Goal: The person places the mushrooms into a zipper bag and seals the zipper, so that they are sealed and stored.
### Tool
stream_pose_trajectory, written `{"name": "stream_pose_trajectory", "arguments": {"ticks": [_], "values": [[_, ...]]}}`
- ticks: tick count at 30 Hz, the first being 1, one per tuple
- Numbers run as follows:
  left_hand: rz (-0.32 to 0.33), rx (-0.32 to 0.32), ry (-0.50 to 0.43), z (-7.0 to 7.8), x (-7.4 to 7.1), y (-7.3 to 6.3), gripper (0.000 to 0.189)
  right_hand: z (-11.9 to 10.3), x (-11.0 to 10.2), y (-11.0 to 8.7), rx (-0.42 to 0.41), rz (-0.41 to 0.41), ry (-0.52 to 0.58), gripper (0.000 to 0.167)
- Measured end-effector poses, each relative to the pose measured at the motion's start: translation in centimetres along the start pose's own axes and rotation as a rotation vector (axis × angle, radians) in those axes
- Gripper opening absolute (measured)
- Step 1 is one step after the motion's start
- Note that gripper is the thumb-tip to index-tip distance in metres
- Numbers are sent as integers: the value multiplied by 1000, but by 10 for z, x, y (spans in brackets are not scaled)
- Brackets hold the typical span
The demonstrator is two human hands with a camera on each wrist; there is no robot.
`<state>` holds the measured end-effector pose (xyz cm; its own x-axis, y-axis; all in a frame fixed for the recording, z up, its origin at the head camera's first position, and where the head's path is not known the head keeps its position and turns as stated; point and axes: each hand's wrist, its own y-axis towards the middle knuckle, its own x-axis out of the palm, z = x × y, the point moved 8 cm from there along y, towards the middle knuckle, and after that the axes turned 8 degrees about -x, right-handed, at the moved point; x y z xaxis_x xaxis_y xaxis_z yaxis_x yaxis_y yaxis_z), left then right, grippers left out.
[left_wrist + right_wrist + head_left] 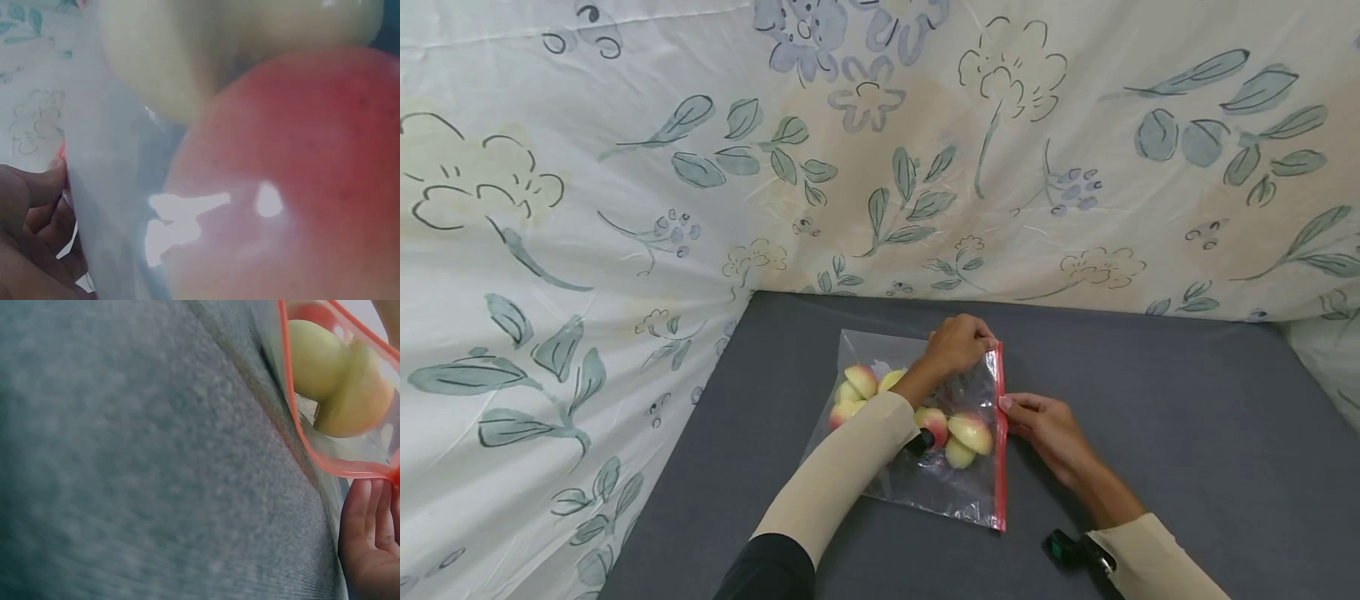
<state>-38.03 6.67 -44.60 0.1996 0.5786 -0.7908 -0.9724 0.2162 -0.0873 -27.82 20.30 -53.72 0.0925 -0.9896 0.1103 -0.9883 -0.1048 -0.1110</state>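
A clear zip bag (917,492) with a red zip strip (1001,492) lies on the table, the strip facing right. Inside are several yellow-and-red fruits (970,433) that look like peaches. At the far end of the strip, my left hand (957,343) pinches the bag's corner, its forearm crossing over the bag and hiding some fruits. My right hand (1051,427) pinches the strip near its middle between thumb and fingers. The right wrist view shows the bag's red-edged mouth (294,394) gaping, with fruits (353,403) visible inside. Large fruit (300,169) fills the left wrist view behind plastic.
The dark grey table (1187,433) extends on both sides of the bag. A white cloth (880,208) printed with flowers and leaves hangs behind it and along the left. A small black device (1067,548) sits at the right wrist.
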Motion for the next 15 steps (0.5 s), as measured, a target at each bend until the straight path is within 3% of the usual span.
{"name": "stream_pose_trajectory", "arguments": {"ticks": [5, 15], "values": [[-6, 3, 10, 0, -1, -1, 21, -1, 2, -4, -2, 10, -11, 28], [-15, -5, 6, -1, -1, 0, 20, -1, 4, -15, 18, 20, -66, 35]]}}
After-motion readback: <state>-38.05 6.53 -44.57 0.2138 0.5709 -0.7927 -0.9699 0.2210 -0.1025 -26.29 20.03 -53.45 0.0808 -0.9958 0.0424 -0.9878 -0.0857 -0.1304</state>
